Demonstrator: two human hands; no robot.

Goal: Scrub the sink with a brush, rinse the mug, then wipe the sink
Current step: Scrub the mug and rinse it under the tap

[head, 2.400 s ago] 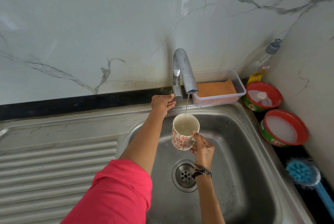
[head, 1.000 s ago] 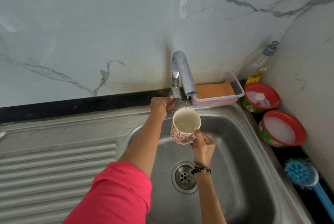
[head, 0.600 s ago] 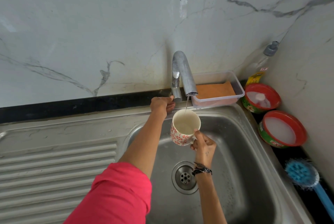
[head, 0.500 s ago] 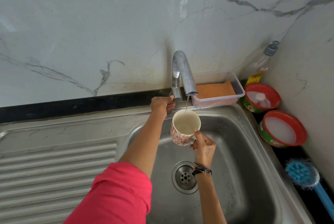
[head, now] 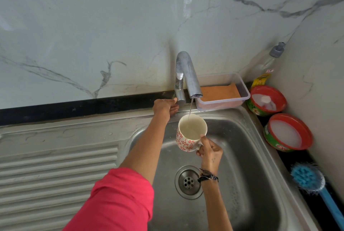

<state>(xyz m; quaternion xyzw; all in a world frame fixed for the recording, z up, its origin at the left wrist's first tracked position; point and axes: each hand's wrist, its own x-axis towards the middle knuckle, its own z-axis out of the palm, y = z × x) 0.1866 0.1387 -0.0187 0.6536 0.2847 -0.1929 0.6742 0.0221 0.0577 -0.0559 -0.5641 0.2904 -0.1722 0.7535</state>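
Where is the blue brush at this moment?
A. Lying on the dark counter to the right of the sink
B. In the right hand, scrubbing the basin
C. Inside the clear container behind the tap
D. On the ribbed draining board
A: the blue brush lies on the dark counter strip right of the sink, untouched by both hands.

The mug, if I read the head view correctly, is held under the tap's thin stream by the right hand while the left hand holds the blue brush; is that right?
Not quite. In the head view the left hand grips the base of the tap, not the blue brush, which lies on the counter right of the sink. The rest stands: the right hand holds the mug under the thin stream.
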